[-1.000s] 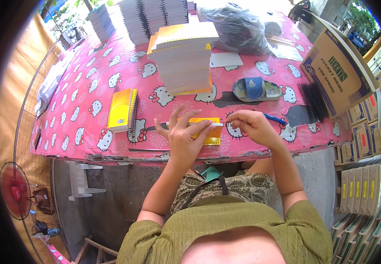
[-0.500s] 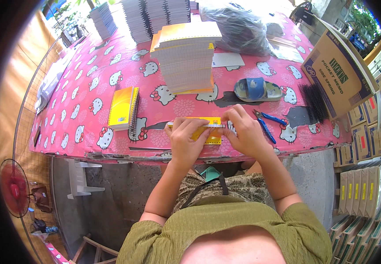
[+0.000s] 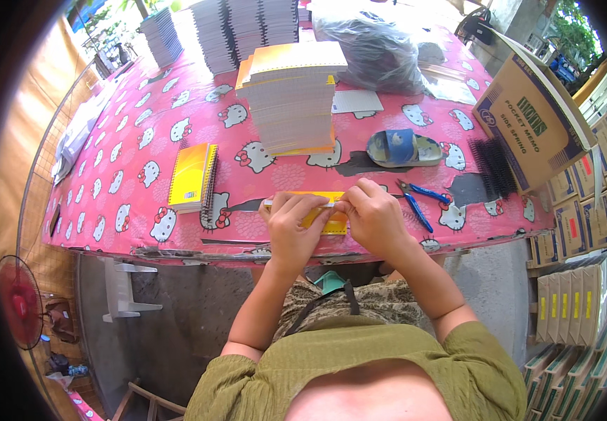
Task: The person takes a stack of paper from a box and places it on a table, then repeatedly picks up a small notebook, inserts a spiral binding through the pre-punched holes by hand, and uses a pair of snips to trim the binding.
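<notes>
Both my hands meet over a small yellow notebook (image 3: pixel 324 222) at the near edge of the pink cat-print table (image 3: pixel 135 175). My left hand (image 3: pixel 295 228) presses on its left part, fingers curled over the top edge. My right hand (image 3: pixel 372 216) pinches the notebook's upper right edge, fingertips touching those of the left hand. Blue-handled pliers (image 3: pixel 419 200) lie just right of my right hand. A finished yellow spiral notebook (image 3: pixel 191 177) lies to the left.
A tall pile of notebook blocks (image 3: pixel 293 98) stands behind my hands, more stacks (image 3: pixel 237 28) at the back. A blue sandal (image 3: pixel 403 147), black spiral coils (image 3: pixel 493 168), an open cardboard box (image 3: pixel 535 123), a plastic bag (image 3: pixel 373 45). Boxes (image 3: pixel 570 295) stacked at right; red fan (image 3: pixel 19 302) lower left.
My right hand has put down the blue pliers and moved left onto the notebook. Both hands have closed together over its top edge.
</notes>
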Motion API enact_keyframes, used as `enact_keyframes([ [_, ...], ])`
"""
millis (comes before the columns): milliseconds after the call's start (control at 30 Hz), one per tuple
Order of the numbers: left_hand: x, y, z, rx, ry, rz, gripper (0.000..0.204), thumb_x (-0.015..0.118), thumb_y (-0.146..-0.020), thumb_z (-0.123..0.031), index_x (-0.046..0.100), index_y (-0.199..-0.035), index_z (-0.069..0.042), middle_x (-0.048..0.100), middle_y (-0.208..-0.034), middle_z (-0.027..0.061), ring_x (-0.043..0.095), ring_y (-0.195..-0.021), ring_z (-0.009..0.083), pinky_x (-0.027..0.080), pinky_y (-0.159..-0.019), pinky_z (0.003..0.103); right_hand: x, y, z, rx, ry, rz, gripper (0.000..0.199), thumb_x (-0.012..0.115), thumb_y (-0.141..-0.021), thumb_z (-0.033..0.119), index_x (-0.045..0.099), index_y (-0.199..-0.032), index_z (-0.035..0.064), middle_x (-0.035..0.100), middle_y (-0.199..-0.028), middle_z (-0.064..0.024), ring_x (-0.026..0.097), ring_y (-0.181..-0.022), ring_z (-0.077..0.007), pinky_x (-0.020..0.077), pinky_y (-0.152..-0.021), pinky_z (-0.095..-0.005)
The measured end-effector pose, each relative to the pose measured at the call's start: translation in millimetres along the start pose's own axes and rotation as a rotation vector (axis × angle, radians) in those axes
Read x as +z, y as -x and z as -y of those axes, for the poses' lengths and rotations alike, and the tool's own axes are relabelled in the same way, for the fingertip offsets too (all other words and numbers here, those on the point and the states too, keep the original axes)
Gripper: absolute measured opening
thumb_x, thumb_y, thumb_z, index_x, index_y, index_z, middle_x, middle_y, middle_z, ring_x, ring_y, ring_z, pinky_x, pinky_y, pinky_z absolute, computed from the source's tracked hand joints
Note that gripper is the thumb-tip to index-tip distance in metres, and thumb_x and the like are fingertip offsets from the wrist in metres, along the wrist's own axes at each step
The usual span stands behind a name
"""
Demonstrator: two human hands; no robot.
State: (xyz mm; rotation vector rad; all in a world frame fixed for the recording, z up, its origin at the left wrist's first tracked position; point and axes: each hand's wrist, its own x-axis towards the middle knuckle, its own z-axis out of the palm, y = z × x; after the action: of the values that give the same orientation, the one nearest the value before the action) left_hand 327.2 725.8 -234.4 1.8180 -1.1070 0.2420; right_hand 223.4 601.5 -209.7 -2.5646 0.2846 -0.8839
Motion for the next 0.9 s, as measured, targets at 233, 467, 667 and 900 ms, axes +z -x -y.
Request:
enact_keyframes([
  [233, 5.0, -2.3, 3.1, 0.033, 0.040, 0.053, 0.023, 0.078, -0.065, -0.015, 0.069, -0.085, -0.013, 0.066, -0.083, -0.0013, 0.057, -0.085, 0.0193, 0.031, -0.084, 0.038, -76.2, -26.7, -148.2, 0.233, 0.401, 0.147, 0.033, 0.064, -0.079, 0.019, 0.060, -0.110, 0.0096, 0.064, -0.093, -0.0122, 0.062, -0.091, -0.0307, 0.0483, -0.082, -0.0382],
  [467, 8.9, -2.6, 4.3, 0.078, -0.029, 0.062, 0.031, 0.082, -0.059, -0.017, 0.064, -0.083, -0.009, 0.064, -0.086, 0.0026, 0.058, -0.087, 0.0215, 0.037, -0.079, 0.036, -59.1, -21.0, -154.3, 0.356, 0.323, 0.076, 0.036, 0.069, -0.069, 0.008, 0.056, -0.103, 0.0031, 0.065, -0.088, -0.0162, 0.065, -0.081, -0.0281, 0.0507, -0.071, -0.0400],
  [667, 9.0, -12.4, -0.5, 0.002, 0.028, 0.097, 0.038, 0.082, -0.057, -0.016, 0.061, -0.087, -0.010, 0.063, -0.085, 0.0038, 0.059, -0.087, 0.0217, 0.038, -0.080, 0.035, -46.0, -6.8, -104.4, 0.114, -0.530, 0.323, 0.030, 0.070, -0.063, 0.003, 0.059, -0.090, -0.0011, 0.064, -0.079, -0.0063, 0.058, -0.073, -0.0110, 0.0485, -0.067, -0.0276],
  [900, 3.2, -11.1, -0.4, -0.048, 0.055, 0.114, 0.045, 0.082, -0.058, -0.012, 0.062, -0.099, -0.008, 0.060, -0.095, 0.0072, 0.059, -0.093, 0.0260, 0.042, -0.088, 0.037, -38.8, -24.1, -90.8, 0.119, -0.247, 0.268, 0.026, 0.072, -0.065, 0.006, 0.061, -0.087, -0.0009, 0.064, -0.079, -0.0065, 0.057, -0.071, -0.0104, 0.0477, -0.065, -0.0274],
])
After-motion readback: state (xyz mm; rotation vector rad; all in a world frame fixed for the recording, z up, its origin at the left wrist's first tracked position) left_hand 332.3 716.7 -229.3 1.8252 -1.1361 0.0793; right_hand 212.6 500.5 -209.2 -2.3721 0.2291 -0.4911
